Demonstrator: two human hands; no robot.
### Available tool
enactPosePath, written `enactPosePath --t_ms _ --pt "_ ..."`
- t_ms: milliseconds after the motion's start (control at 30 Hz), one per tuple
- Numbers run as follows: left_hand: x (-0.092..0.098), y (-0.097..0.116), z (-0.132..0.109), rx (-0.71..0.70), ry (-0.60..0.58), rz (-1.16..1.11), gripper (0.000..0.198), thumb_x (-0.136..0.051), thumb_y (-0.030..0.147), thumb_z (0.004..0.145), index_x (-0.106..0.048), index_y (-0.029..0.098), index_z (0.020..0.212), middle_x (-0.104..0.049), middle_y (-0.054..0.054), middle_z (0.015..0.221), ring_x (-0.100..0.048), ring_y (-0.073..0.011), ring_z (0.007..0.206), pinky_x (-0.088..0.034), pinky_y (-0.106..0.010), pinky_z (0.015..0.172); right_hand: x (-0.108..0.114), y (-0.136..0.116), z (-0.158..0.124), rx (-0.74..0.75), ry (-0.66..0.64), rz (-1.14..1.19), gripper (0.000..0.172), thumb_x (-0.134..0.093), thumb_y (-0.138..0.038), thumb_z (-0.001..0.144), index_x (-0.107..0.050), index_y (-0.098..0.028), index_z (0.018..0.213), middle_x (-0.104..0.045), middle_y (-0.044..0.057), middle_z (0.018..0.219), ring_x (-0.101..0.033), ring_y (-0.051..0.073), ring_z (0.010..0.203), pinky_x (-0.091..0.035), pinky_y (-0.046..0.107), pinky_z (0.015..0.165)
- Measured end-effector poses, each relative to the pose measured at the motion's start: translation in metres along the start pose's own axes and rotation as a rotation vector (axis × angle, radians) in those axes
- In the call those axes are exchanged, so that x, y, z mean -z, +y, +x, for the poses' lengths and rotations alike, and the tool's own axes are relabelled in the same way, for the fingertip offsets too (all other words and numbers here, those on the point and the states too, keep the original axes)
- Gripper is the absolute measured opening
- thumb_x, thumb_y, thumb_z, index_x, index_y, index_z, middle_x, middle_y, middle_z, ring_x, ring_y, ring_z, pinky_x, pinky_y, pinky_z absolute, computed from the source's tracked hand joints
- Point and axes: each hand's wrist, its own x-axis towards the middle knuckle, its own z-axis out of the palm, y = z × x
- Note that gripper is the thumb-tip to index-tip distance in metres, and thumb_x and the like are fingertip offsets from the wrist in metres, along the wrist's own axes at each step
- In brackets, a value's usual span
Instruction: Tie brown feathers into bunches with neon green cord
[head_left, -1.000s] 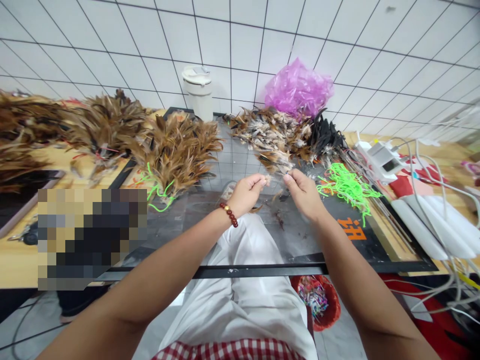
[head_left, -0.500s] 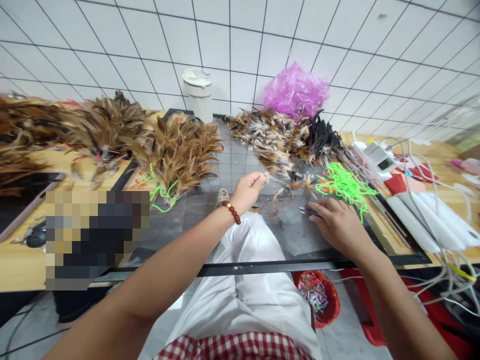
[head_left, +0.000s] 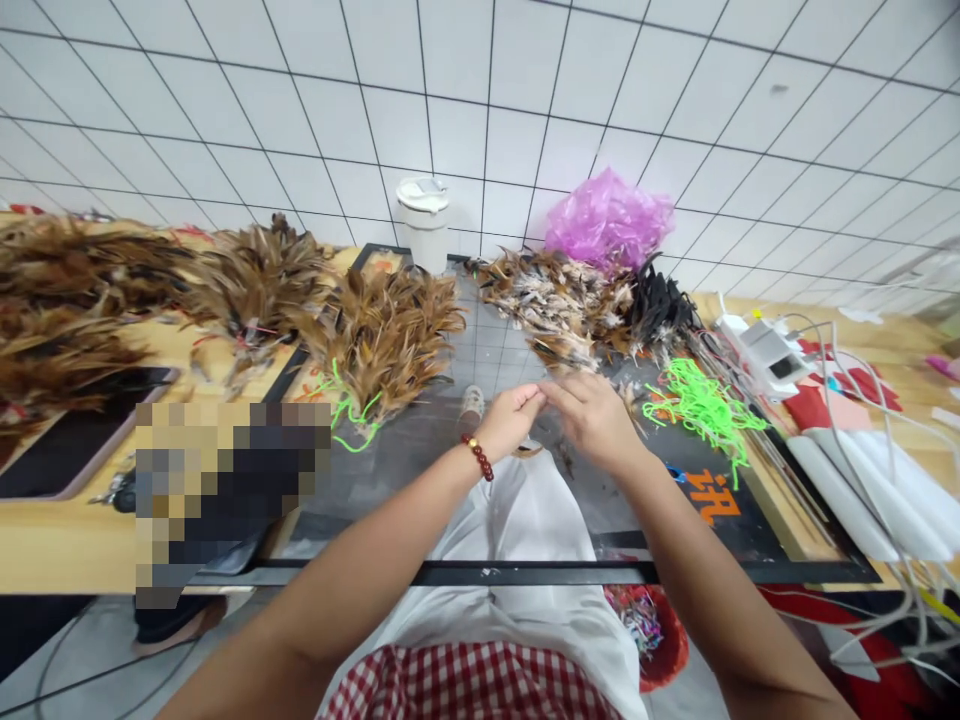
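My left hand [head_left: 512, 422], with a beaded bracelet at the wrist, is closed in a pinch over the dark glass tabletop. A brown feather tip [head_left: 529, 452] shows below its palm. My right hand [head_left: 596, 420] meets it fingertip to fingertip, its fingers pressed together; what lies between them is hidden. Beyond the hands lies a pile of pale and brown feathers [head_left: 559, 295]. A bundle of brown feathers [head_left: 394, 325] is to the left, and a tangle of bright green cord [head_left: 697, 405] to the right. A small blue-handled tool [head_left: 677, 473] is partly hidden behind my right forearm.
At the back stand a white lidded cup [head_left: 425, 222] and a crumpled pink plastic bag [head_left: 609, 222]. More feathers [head_left: 259, 265] and a phone [head_left: 82, 430] are at left. White cables [head_left: 885, 400] trail at right. A red bin [head_left: 664, 640] is below the table edge.
My right hand has left the small tool on the tabletop and moved left to meet my left hand's fingertips. My left hand stays pinched. The view has tilted slightly upward.
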Motion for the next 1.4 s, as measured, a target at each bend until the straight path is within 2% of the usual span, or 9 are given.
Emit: enactPosePath --t_ms 200,367,500,667,767,867,1000,1133,1400 --pt "0.006 0.010 -0.006 0.004 -0.151 0.168 0.029 -0.046 0.037 0.084 -0.056 0.015 0.069 -0.039 0.004 0.055 -0.033 -0.0084 0.054 -0.029 -0.021 0.053 -0.007 0.005 -0.008 -0.103 0.130 0.322 0.021 -0.046 -0.014 0.090 -0.065 -0.021 0.097 -0.067 0.004 0.079 -0.059 0.017 0.076 -0.044 0.031 0.074" --pt "0.011 0.015 -0.004 0.019 -0.203 0.165 0.031 -0.049 0.042 0.083 -0.059 0.014 0.072 -0.037 0.005 0.054 -0.031 -0.0076 0.051 -0.024 -0.021 0.049 -0.003 0.007 -0.013 -0.316 0.220 0.344 0.015 -0.047 -0.018 0.089 -0.062 -0.020 0.085 -0.067 0.003 0.078 -0.059 0.017 0.075 -0.044 0.032 0.073" --pt "0.021 0.015 0.004 0.087 0.050 -0.007 0.030 -0.060 0.043 0.074 -0.058 0.014 0.071 -0.038 0.005 0.053 -0.028 -0.0056 0.047 -0.019 -0.020 0.045 0.000 0.021 -0.023 -0.589 0.351 0.368 0.015 -0.050 -0.025 0.088 -0.063 -0.021 0.083 -0.067 0.002 0.076 -0.061 0.017 0.072 -0.046 0.031 0.071" --pt "0.046 0.026 0.012 0.098 0.354 -0.267 0.025 -0.061 0.041 0.074 -0.055 0.016 0.073 -0.032 0.008 0.051 -0.023 -0.0048 0.040 -0.015 -0.019 0.040 -0.001 0.037 -0.029 -0.721 0.392 0.425 0.015 -0.051 -0.027 0.086 -0.065 -0.020 0.082 -0.066 0.000 0.071 -0.060 0.016 0.067 -0.046 0.029 0.067" --pt "0.050 0.042 0.010 -0.125 0.520 0.061 0.019 -0.055 0.033 0.081 -0.061 0.017 0.073 -0.045 0.003 0.056 -0.040 -0.0089 0.048 -0.032 -0.021 0.046 -0.002 0.035 -0.028 -0.644 0.375 0.387 0.016 -0.051 -0.025 0.086 -0.065 -0.020 0.081 -0.066 0.001 0.071 -0.060 0.016 0.069 -0.045 0.030 0.068" --pt "0.033 0.059 0.002 -0.475 0.403 0.592 0.016 -0.053 0.023 0.084 -0.068 0.019 0.084 -0.065 -0.006 0.088 -0.057 -0.0168 0.087 -0.045 -0.032 0.081 -0.002 0.023 -0.024 -0.495 0.303 0.298 0.016 -0.050 -0.022 0.087 -0.065 -0.020 0.081 -0.067 0.002 0.073 -0.059 0.017 0.072 -0.043 0.031 0.071" --pt "-0.006 0.066 -0.006 -0.564 -0.023 0.958 0.024 -0.046 0.019 0.087 -0.066 0.021 0.100 -0.065 -0.008 0.102 -0.055 -0.0214 0.103 -0.033 -0.042 0.102 -0.002 0.005 -0.018 -0.400 0.262 0.272 0.018 -0.047 -0.018 0.088 -0.065 -0.020 0.085 -0.065 0.003 0.072 -0.057 0.018 0.072 -0.041 0.032 0.070" --pt "-0.025 0.055 -0.006 -0.426 -0.092 0.959 0.025 -0.040 0.017 0.088 -0.065 0.020 0.095 -0.061 -0.009 0.085 -0.055 -0.0223 0.088 -0.032 -0.042 0.099 0.001 0.001 -0.016 -0.432 0.308 0.294 0.018 -0.047 -0.018 0.088 -0.064 -0.020 0.083 -0.066 0.003 0.072 -0.059 0.019 0.072 -0.042 0.033 0.071" --pt "-0.017 0.032 -0.005 -0.254 -0.033 0.606 0.021 -0.045 0.021 0.087 -0.063 0.019 0.075 -0.057 -0.005 0.074 -0.051 -0.0170 0.071 -0.036 -0.027 0.071 -0.002 0.000 -0.017 -0.413 0.258 0.304 0.017 -0.048 -0.015 0.086 -0.063 -0.021 0.082 -0.066 0.003 0.073 -0.058 0.019 0.072 -0.040 0.033 0.070"
